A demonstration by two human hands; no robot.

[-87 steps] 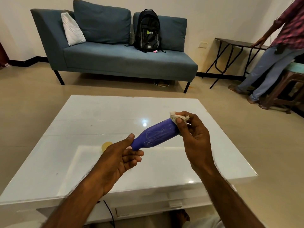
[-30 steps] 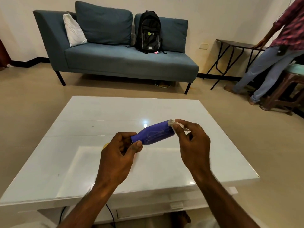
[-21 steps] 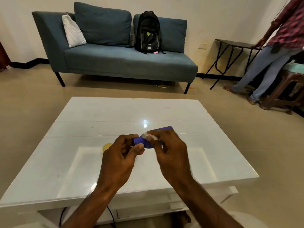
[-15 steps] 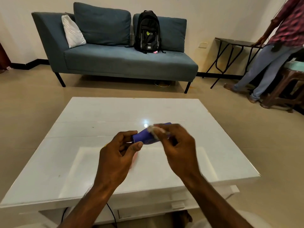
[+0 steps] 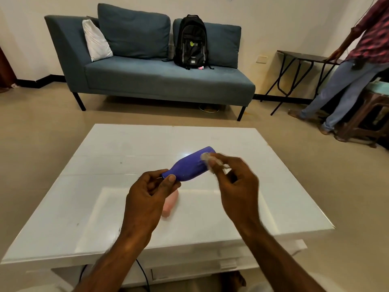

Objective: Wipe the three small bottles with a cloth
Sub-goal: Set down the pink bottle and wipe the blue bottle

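So the purple bottle is up in the air over the middle of the desk, lying almost sideways with the narrow neck end pointing down toward me and the fat end tipped up and away. Both hands are busy. The left hand has the neck end pinched between thumb and curled fingers. The right hand is pinching a little whitish cloth right against the fat end of the bottle, though that hand and the cloth are blurry, so I can't make out how the cloth is folded. Just under the left hand there's a pink bottle lying on its side on the glossy white desk, partly hidden by the hand. A dark cord hangs down below the near edge of the desk. Further back across the floor there's a blue-grey sofa with a black backpack propped upright on the seat and a white pillow at its left end. Off to the right a person in jeans stands with one hand on a dark folding table, next to a wooden stool.
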